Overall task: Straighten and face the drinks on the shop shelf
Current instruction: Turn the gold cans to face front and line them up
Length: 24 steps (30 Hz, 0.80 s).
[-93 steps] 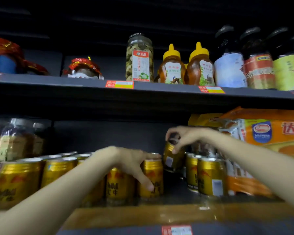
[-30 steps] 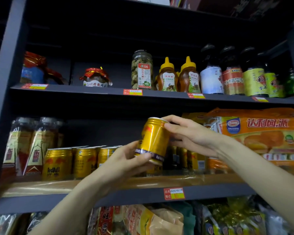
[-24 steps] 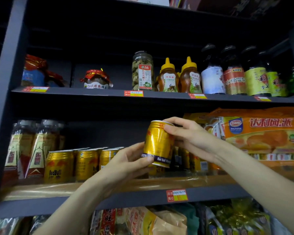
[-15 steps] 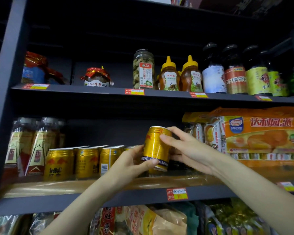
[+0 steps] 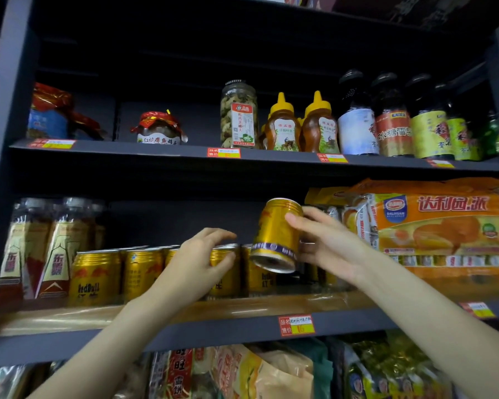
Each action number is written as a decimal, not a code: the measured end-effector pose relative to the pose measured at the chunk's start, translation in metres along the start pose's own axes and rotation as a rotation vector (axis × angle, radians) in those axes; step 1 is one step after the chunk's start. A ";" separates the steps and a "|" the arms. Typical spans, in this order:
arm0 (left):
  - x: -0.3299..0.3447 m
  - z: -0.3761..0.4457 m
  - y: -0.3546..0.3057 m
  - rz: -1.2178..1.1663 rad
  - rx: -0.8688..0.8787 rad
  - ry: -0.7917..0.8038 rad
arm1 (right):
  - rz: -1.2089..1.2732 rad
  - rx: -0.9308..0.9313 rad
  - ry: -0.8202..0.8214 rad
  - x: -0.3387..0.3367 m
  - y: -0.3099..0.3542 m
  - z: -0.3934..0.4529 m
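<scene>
While the right hand gripped a lifted gold can above the can row, the left hand hung open; facing looked unfinished.

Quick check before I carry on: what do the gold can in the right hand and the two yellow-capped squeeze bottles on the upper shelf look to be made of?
Gold can: seemingly metal, glossy gold print, ribbed shoulder and bare silvery base rim. The right hand grips it, tilted.
Squeeze bottles: probably clear plastic, since amber contents show through; opaque yellow nozzle caps, paper-looking labels.
</scene>
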<state>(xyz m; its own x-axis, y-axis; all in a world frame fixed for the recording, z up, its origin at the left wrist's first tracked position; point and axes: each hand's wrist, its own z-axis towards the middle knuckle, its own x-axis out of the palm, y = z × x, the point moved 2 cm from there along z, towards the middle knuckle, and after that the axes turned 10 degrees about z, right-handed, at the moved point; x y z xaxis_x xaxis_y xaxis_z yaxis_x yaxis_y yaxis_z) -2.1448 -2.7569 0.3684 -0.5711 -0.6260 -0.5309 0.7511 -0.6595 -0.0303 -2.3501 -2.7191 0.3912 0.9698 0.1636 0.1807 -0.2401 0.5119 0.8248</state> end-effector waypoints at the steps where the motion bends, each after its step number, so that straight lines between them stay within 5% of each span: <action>1: 0.002 0.001 0.002 0.041 -0.002 0.022 | -0.170 -0.131 0.023 -0.001 0.002 -0.002; 3: 0.006 0.003 0.006 0.131 -0.002 0.064 | -0.502 -0.371 0.082 -0.001 0.003 -0.007; 6: 0.012 0.007 0.011 0.221 0.003 0.099 | -0.646 -0.479 0.140 -0.005 -0.006 -0.011; 15: 0.026 0.005 0.025 0.407 0.030 0.131 | -0.526 -0.251 -0.069 -0.006 -0.017 0.004; 24: 0.030 0.006 0.029 0.345 0.020 0.059 | -0.923 -0.349 -0.207 0.014 -0.035 0.021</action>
<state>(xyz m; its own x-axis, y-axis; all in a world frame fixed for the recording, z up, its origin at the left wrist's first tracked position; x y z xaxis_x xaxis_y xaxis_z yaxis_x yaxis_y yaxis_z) -2.1423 -2.7972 0.3563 -0.2641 -0.7890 -0.5547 0.8897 -0.4214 0.1758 -2.3276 -2.7524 0.3763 0.7633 -0.5542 -0.3320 0.6414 0.5883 0.4925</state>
